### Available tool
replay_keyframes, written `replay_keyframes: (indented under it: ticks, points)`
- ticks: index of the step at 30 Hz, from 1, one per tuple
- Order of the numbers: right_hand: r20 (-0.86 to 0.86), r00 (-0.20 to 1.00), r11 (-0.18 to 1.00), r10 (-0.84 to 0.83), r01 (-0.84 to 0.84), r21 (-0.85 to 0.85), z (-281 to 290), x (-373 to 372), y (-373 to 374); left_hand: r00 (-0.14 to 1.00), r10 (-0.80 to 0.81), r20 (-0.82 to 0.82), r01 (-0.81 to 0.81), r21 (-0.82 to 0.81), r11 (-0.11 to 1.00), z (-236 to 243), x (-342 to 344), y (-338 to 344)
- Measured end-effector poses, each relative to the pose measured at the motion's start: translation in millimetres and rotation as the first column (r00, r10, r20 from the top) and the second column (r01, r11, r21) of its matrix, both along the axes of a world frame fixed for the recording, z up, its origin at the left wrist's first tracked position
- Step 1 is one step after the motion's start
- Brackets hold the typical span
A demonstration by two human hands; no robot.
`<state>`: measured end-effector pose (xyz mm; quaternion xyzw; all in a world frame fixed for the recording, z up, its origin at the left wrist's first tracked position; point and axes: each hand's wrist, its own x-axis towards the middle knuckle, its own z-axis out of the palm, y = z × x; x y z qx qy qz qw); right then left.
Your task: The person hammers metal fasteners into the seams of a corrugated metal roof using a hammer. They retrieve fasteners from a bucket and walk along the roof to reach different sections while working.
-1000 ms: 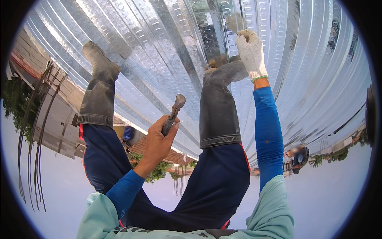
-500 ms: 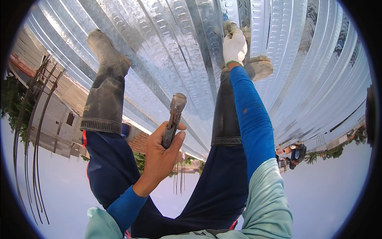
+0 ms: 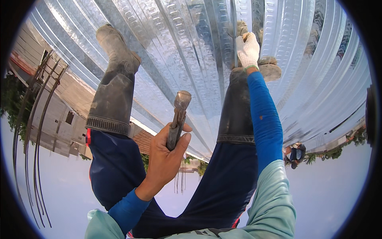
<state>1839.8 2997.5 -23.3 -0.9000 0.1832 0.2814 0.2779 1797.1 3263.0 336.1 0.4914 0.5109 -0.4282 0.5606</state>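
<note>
My left hand (image 3: 165, 153), bare below a blue sleeve, is closed around the dark grip of worn pincers (image 3: 181, 107). Their blunt, wide metal head points up and away from me. Farther out, my right hand (image 3: 248, 51) wears a white knit glove and reaches down in front of my right boot (image 3: 270, 71). Its fingers are bent and pinched together, close to the ribbed metal decking (image 3: 179, 51). A thin dark strand shows beside the fingertips, but what they hold is too small to make out.
My left boot (image 3: 115, 59) stands on the decking, legs wide apart. Several upright rebars (image 3: 38, 119) rise at the left, beside a grey block wall (image 3: 55, 115). Another person (image 3: 295, 154) crouches in the distance at the right.
The whole view has shifted slightly, so boots and hands sit farther right. My gloved right hand has moved a little to the right over the boot. The left hand keeps its grip on the pincers.
</note>
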Motion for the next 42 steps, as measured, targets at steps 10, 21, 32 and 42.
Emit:
replay_keyframes:
  ticks: [10, 21, 32, 42]
  points:
    - [-0.045, 0.982, 0.982, 0.181, -0.183, -0.051, 6, -22, 19, 0.999, 0.038, -0.024, -0.038, 0.008, 0.999, -2, 2, -3]
    - [-0.106, 0.984, 0.945, 0.142, -0.166, -0.281, -8, -30, 55, 0.997, 0.044, -0.063, -0.044, 0.003, 0.999, -2, 2, -2]
    - [-0.119, 0.982, 0.979, 0.148, -0.163, -0.119, -5, -20, 67, 0.996, 0.083, -0.043, -0.083, -0.016, 0.996, -2, -3, 6]
    - [-0.039, 0.964, 0.964, -0.264, 0.265, 0.009, -12, -45, 81, 0.995, 0.076, -0.057, -0.078, -0.027, 0.997, 1, -3, 15]
